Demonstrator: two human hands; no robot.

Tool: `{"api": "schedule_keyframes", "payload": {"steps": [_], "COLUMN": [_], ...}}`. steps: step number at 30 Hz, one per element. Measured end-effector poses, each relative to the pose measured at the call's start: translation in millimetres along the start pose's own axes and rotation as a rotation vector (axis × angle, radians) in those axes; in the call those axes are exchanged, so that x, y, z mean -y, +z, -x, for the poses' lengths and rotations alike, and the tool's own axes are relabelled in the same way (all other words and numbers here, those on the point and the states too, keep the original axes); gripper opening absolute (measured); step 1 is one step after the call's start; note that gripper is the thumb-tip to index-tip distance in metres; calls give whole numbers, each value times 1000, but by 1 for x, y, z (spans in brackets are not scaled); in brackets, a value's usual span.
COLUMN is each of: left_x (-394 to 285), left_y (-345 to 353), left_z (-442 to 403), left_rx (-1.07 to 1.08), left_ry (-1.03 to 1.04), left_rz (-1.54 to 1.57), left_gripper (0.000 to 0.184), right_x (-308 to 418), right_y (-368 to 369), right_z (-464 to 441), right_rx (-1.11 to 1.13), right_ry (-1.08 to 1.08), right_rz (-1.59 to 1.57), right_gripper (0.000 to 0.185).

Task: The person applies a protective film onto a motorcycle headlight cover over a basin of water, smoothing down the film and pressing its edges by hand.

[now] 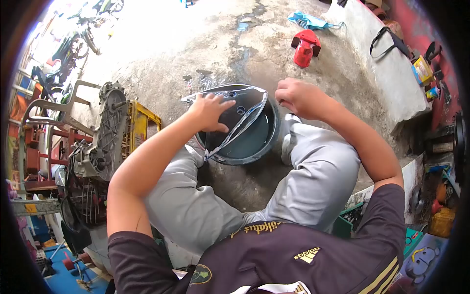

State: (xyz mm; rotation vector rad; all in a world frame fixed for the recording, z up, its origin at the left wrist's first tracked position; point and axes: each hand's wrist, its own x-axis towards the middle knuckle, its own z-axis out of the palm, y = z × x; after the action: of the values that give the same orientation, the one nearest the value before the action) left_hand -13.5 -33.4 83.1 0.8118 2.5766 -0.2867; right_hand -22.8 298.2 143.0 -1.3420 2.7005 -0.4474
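A dark basin of water stands on the ground between my feet. Resting across it is a glossy black plastic panel with a pale edge and round holes, which looks like a motorcycle body cover. My left hand lies on this panel, fingers spread. To the right of the basin my right hand is raised, apart from the panel, its fingers curled closed. Whatever those fingers hold, if anything, is hidden.
A red object and a light-blue cloth lie on the concrete ahead. At left are a metal engine casing, a yellow crate and a chair. A low white wall runs along the right.
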Motion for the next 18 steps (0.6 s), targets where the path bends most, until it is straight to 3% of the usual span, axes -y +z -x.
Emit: {"api": "schedule_keyframes", "payload": {"steps": [3,11,16,18], "left_x": [1,12,21,30], "left_y": [33,37,51,51], "left_z": [8,-7,2,1], "left_rx": [-8,-39,-122,-136], "left_ry": [29,36,41,32], "left_rz": [-5,50,32,60], "left_gripper": [104,103,103,103], "right_x": [6,34,75,92], "right_y": [-17,-30,-28,-17], "right_z": [-2,-26,-46,-42], "right_rx": [86,143,275,183], "right_ry": [77,98,240,250], "right_rz": [14,74,-6,-84], "right_gripper": [8,14,16,18]}}
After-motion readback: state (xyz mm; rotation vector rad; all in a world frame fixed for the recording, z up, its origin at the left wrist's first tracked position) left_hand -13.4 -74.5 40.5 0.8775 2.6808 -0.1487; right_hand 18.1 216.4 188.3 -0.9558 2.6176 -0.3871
